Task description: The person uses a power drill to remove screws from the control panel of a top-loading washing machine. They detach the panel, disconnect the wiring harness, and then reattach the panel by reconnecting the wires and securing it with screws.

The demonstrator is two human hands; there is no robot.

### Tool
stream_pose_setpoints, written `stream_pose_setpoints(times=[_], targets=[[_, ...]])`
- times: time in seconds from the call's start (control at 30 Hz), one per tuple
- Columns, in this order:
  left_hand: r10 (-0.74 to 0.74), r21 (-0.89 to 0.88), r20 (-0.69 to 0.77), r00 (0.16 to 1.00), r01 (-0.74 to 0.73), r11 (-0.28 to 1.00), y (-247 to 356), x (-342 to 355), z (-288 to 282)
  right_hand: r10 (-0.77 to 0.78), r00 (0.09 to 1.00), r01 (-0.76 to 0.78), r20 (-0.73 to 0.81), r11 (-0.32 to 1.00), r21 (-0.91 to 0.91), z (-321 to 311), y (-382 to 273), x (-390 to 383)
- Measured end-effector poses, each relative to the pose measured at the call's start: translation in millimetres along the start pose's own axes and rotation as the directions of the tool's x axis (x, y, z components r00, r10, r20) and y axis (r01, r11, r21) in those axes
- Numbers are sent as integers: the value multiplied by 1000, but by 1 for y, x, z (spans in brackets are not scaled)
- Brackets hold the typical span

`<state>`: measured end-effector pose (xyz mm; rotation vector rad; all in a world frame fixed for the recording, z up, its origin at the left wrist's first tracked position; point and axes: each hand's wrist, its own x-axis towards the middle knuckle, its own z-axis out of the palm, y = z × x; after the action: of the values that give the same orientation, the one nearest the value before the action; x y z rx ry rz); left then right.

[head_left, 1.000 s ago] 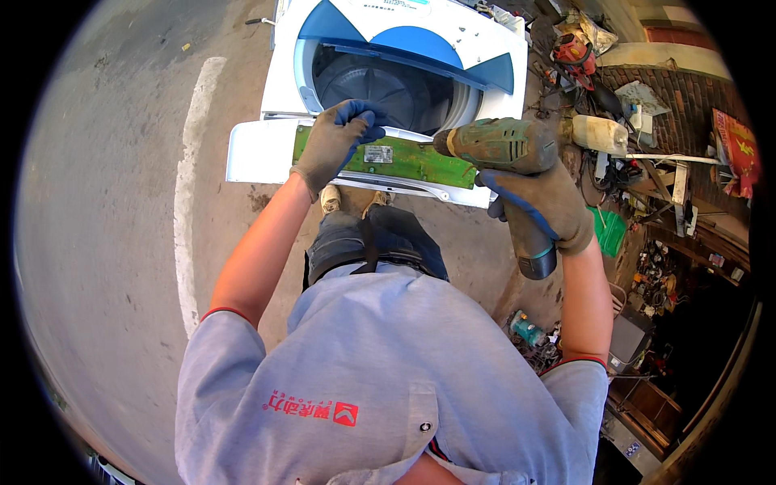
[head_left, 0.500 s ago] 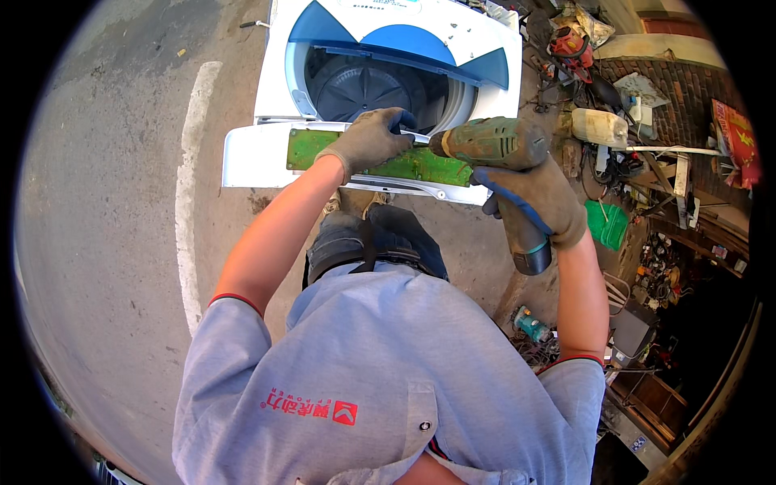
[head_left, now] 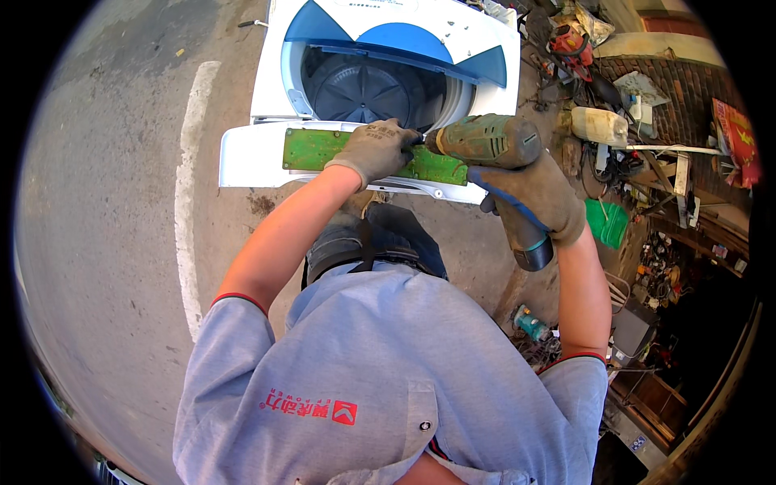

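My right hand (head_left: pixel 552 200), in a grey-brown work glove with blue edging, grips a worn green cordless drill (head_left: pixel 489 140) by its handle. The drill lies level, its front end pointing left. My left hand (head_left: pixel 373 152), gloved too, is closed at the drill's front end, above a long green circuit board (head_left: pixel 311 150). What its fingertips pinch is hidden. The board sits in a white plastic panel (head_left: pixel 246 159), which lies along the near side of a white top-loading washing machine (head_left: pixel 271 95). A folded blue lid (head_left: pixel 408 40) leaves the dark tub (head_left: pixel 364 89) showing.
Scrap and tools crowd the right side: a red machine (head_left: pixel 571 47), a yellowish plastic jug (head_left: pixel 599 127), a green basket (head_left: pixel 606 223) and a teal power tool (head_left: pixel 530 323). A white painted line (head_left: pixel 186 202) crosses the concrete on the left.
My left hand has shifted right along the board and its fingers have curled in more. The drill has moved slightly left and up. The washing machine and panel appear shifted slightly left.
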<state>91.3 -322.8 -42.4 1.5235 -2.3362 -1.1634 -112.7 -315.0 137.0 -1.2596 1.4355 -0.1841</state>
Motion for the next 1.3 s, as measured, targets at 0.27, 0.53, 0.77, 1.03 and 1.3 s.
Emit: stream_pose_setpoints(times=[0.27,0.53,0.77,1.03,1.3], targets=[[-22,0,-36,999,22,1000,-1,1,5,-68,996,80,62,975,-209,-9,-8,11],[-19,23,-79,997,21,1000,-1,0,10,-79,986,106,145,976,-189,-19,-6,22],[0,32,-244,970,8,999,-4,3,26,-44,997,58,64,970,-235,-18,-10,19],[-51,43,-190,980,61,997,2,2,20,-75,989,113,125,939,-324,-28,-11,26],[17,50,-265,964,-4,999,-15,7,38,-51,989,67,138,991,-114,-46,-29,28]])
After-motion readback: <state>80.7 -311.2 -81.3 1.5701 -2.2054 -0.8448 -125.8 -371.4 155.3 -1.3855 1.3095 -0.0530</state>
